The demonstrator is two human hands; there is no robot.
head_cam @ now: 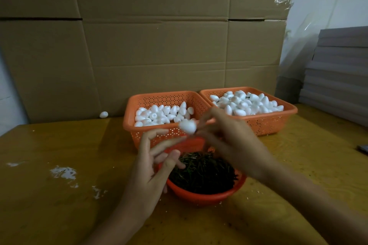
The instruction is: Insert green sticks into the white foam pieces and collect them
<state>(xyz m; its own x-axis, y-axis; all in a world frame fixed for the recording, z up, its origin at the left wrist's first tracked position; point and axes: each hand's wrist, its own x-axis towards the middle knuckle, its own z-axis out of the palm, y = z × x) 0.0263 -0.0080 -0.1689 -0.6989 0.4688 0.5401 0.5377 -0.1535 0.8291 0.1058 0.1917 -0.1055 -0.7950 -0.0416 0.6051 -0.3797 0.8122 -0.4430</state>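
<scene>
A white foam piece point(187, 126) hangs in the air in front of the left orange basket point(129, 125). My right hand point(229, 141), blurred, pinches it at its right end, where a short dark bit of stick shows. My left hand point(151, 165) is just below and to the left, fingers spread and relaxed, holding nothing; one fingertip reaches close under the foam piece. A round orange bowl point(199, 198) full of green sticks point(203, 173) sits under both hands. Both baskets hold several white foam pieces point(159, 114); the right basket point(278, 118) is fuller.
A cardboard wall point(159, 45) closes off the back of the yellow table point(59, 205). One loose foam piece point(103, 114) lies at its foot on the left. Grey boards point(338, 77) are stacked at the right. White scuffs and crumbs mark the table left of the bowl.
</scene>
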